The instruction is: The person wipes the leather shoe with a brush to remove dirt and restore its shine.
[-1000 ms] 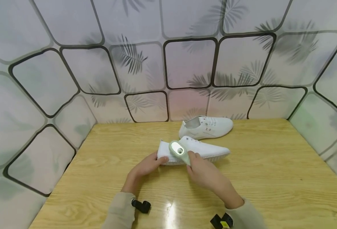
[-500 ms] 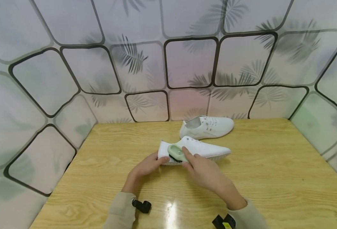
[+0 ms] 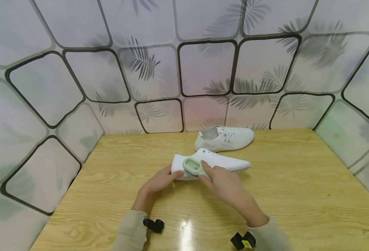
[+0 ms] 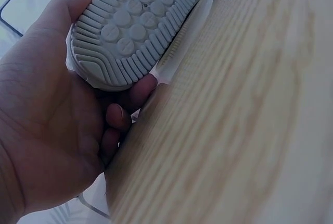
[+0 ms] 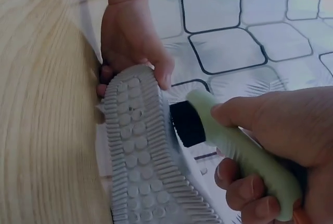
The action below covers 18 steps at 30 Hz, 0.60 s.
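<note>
A white shoe [image 3: 225, 161] lies tilted on its side, its ridged, studded sole [image 4: 136, 13] facing the person. My left hand [image 3: 160, 180] grips the heel, thumb at the sole's edge and fingers curled beneath, as the left wrist view shows. In my right hand [image 3: 226, 184] is a pale green brush [image 5: 244, 156], fingers wrapped round its handle and thumb on its back. The brush's black bristles [image 5: 187, 123] meet the shoe's side just above the sole, near the heel. Behind it a second white shoe [image 3: 234, 138] stands upright.
The wooden table [image 3: 285, 195] carries both shoes. A patterned cloth wall [image 3: 159, 76] with black outlines and leaf prints rises along the back and sides. Small black cameras [image 3: 153, 225] sit on both wrists.
The brush has tipped from showing its shiny back to lying flatter against the shoe's side, with slight shifts of the right hand. The left hand keeps its hold on the heel.
</note>
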Each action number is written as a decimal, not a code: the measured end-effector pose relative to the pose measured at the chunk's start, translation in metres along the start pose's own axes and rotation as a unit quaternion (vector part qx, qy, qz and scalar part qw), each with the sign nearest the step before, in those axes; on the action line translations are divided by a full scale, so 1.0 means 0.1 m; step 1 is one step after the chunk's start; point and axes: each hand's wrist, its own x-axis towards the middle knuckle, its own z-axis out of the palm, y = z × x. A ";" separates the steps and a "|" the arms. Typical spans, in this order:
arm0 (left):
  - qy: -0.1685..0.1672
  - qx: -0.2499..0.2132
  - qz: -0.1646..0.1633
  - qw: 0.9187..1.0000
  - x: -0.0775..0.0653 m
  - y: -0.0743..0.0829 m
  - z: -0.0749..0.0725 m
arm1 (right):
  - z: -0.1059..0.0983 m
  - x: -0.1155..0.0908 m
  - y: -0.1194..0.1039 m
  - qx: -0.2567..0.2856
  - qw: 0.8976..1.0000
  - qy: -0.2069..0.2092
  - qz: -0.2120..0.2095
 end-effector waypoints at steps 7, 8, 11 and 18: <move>-0.001 -0.008 0.005 1.000 0.00 -0.02 0.00 | 0.08 0.05 0.02 -0.003 1.000 0.001 0.006; -0.002 -0.007 0.006 1.000 0.00 -0.02 0.00 | 0.09 0.05 0.02 0.001 1.000 -0.001 0.003; -0.003 -0.005 0.007 1.000 0.01 -0.02 0.00 | 0.03 0.01 0.02 0.013 1.000 -0.005 0.001; 0.006 0.000 -0.011 1.000 0.01 -0.01 0.01 | -0.04 0.00 0.04 0.000 1.000 0.003 0.016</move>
